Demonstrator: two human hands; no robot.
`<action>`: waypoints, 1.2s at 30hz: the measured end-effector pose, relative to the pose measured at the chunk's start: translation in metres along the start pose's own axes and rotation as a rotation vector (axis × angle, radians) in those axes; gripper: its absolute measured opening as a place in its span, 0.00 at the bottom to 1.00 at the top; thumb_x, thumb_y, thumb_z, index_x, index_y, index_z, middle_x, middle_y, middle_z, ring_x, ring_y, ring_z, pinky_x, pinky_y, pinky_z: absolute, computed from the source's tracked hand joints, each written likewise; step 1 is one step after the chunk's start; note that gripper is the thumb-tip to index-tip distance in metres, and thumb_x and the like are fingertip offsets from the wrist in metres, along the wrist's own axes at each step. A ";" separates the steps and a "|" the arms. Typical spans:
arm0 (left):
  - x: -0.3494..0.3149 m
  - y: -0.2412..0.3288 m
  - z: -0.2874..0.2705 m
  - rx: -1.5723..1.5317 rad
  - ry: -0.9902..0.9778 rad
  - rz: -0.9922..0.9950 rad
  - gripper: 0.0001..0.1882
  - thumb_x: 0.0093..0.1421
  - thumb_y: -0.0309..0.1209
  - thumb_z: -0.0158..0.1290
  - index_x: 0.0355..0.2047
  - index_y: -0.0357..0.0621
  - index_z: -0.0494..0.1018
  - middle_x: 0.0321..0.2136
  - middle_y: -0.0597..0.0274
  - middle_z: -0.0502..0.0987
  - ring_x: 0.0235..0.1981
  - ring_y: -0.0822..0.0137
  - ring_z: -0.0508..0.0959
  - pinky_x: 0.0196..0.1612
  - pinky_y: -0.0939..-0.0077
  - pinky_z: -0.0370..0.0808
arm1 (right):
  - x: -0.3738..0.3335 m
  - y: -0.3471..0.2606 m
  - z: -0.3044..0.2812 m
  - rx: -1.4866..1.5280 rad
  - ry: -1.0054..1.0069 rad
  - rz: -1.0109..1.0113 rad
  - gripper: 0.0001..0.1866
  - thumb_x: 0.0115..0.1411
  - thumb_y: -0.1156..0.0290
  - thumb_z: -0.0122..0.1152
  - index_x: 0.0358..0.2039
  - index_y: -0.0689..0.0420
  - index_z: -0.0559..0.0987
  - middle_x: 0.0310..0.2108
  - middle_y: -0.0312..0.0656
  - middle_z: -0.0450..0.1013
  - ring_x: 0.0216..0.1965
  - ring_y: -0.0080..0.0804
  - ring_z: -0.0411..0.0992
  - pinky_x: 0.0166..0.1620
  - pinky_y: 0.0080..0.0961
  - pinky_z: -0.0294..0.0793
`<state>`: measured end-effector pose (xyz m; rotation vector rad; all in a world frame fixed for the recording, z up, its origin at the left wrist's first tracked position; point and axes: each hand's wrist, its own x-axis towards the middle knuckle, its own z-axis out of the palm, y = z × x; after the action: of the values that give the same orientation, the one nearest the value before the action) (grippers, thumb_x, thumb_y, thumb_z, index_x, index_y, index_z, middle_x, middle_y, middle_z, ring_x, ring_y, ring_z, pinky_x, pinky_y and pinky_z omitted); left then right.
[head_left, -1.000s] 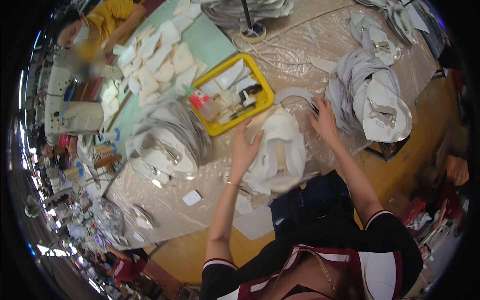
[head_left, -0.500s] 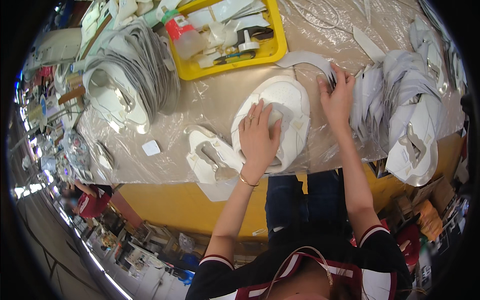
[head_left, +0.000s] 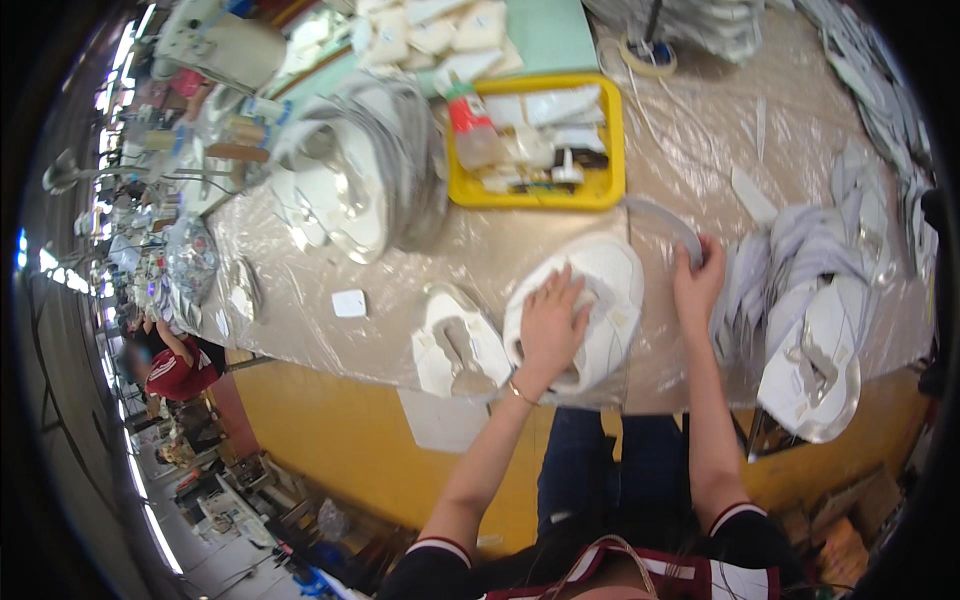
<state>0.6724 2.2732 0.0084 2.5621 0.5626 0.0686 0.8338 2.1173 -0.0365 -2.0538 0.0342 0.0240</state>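
Note:
My left hand [head_left: 550, 325] lies with fingers stretched out on a white shoe upper [head_left: 618, 285] near the table's front edge, covering part of its opening. To the right, my right hand [head_left: 700, 285] pinches the near end of a curved pale-grey strip [head_left: 662, 214] between thumb and fingers. The strip arcs back toward the yellow tray. Left of my left hand, a second, smaller white shoe upper [head_left: 432, 345] rests with its opening showing the table beneath.
Behind the uppers stands a yellow tray [head_left: 617, 150] with a bottle [head_left: 473, 130] and small tools. Stacked shoe uppers rise at the left [head_left: 405, 160] and right [head_left: 815, 340]. A roll of tape [head_left: 648, 60] sits at the back. Far left, a person in a red top [head_left: 175, 370] is visible.
The view has shifted, so the table's things appear lower and farther right, with more of the table's back showing. My left hand stays on the upper; my right hand stays at the strip's end.

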 end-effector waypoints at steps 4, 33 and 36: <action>0.006 0.019 -0.037 -0.389 0.076 -0.065 0.18 0.58 0.29 0.55 0.50 0.43 0.74 0.55 0.50 0.72 0.57 0.52 0.71 0.58 0.61 0.65 | 0.000 -0.021 0.005 -0.100 0.169 -0.184 0.28 0.56 0.72 0.63 0.56 0.60 0.66 0.49 0.53 0.62 0.51 0.50 0.63 0.54 0.38 0.64; -0.083 0.057 -0.321 -1.324 0.815 1.074 0.11 0.67 0.42 0.48 0.43 0.57 0.77 0.41 0.73 0.79 0.43 0.78 0.77 0.48 0.69 0.65 | 0.088 -0.204 0.245 -1.211 -0.443 -1.890 0.18 0.58 0.64 0.53 0.50 0.49 0.73 0.61 0.40 0.63 0.63 0.38 0.56 0.60 0.38 0.61; -0.082 0.067 -0.289 -1.530 0.885 0.767 0.16 0.68 0.47 0.43 0.39 0.53 0.75 0.39 0.63 0.78 0.38 0.67 0.78 0.46 0.67 0.68 | 0.096 -0.216 0.226 -0.811 -0.531 -1.704 0.15 0.54 0.69 0.58 0.44 0.51 0.72 0.50 0.39 0.70 0.56 0.39 0.66 0.54 0.44 0.67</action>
<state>0.5788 2.3236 0.2969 0.9677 -0.2482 1.3254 0.9370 2.4159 0.0463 -2.0745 -2.2852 -0.5341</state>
